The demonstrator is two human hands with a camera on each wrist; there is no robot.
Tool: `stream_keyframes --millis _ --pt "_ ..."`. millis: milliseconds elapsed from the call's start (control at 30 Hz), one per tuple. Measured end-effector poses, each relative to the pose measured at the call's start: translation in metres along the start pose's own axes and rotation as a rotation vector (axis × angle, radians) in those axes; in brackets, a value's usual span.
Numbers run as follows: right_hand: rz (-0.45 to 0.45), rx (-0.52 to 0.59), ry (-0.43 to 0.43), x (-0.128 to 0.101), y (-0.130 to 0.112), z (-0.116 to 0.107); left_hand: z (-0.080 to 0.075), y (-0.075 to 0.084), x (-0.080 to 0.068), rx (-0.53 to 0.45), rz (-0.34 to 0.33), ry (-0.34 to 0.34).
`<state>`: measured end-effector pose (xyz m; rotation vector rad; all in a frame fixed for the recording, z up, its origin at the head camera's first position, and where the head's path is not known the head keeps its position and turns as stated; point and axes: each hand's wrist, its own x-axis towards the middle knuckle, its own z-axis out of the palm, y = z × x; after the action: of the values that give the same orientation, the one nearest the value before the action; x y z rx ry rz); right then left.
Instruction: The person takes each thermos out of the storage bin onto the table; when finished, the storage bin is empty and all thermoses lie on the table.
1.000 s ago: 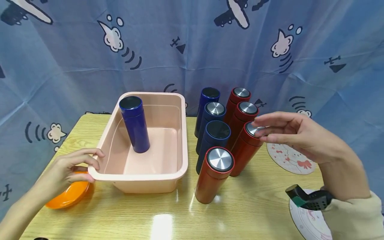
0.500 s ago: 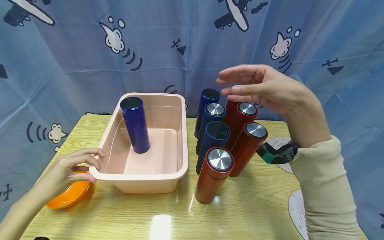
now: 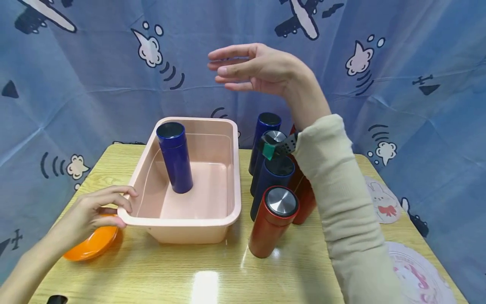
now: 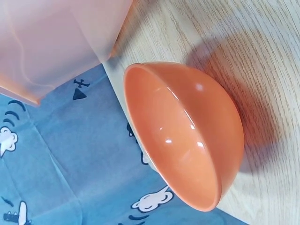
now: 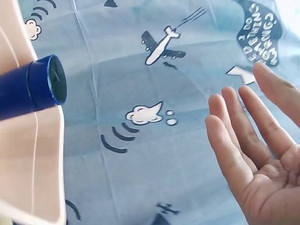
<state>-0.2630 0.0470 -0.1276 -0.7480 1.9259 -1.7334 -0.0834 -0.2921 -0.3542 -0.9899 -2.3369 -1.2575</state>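
Note:
A pink plastic tub (image 3: 197,223) stands on the wooden table with one dark blue flask (image 3: 174,157) upright inside it. My left hand (image 3: 99,206) grips the tub's near left corner rim. To the right of the tub stands a cluster of blue flasks (image 3: 271,179) and red flasks (image 3: 273,221), partly hidden by my sleeve. My right hand (image 3: 243,67) is raised high above the tub's far right corner, fingers straight and empty. In the right wrist view the hand (image 5: 253,154) is open against the curtain, with the blue flask (image 5: 33,86) at the left.
An orange bowl (image 3: 91,244) lies under my left hand at the table's left edge; it fills the left wrist view as the orange bowl (image 4: 187,136). Patterned round mats (image 3: 381,202) lie at the right. A blue printed curtain (image 3: 95,63) hangs behind.
My right hand has risen from the red flasks' lids and swung up and left, above the tub. The left hand has kept its hold on the tub rim.

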Motion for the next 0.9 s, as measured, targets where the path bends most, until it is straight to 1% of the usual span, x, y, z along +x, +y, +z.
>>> stream_keyframes --millis 67,200,300,367,467,533,700,800,900 --pt "0.026 0.050 0.023 0.017 0.003 0.007 -0.001 0.000 -0.001 0.005 -0.006 0.002" --pt "0.115 0.181 0.082 0.047 0.015 0.017 0.000 0.001 -0.001 0.011 -0.026 0.004" --pt "0.188 0.273 0.126 0.064 0.030 0.019 0.001 0.001 0.000 0.004 -0.043 0.000" --pt "0.224 0.308 0.135 0.073 0.042 0.020 0.002 0.001 0.001 0.000 -0.046 -0.002" --pt "0.261 0.316 0.123 0.082 0.060 0.024 0.002 0.000 0.003 -0.007 -0.042 0.002" --pt "0.265 0.318 0.095 0.086 0.073 0.028 0.002 0.000 0.003 -0.010 -0.040 0.005" --pt "0.295 0.366 0.065 0.094 0.106 0.040 0.001 -0.002 0.004 -0.016 -0.048 0.012" --pt "0.318 0.371 0.048 0.099 0.120 0.050 0.000 -0.002 0.003 -0.015 -0.054 0.019" --pt "0.324 0.354 -0.002 0.102 0.129 0.060 -0.001 -0.001 0.002 -0.016 -0.056 0.025"
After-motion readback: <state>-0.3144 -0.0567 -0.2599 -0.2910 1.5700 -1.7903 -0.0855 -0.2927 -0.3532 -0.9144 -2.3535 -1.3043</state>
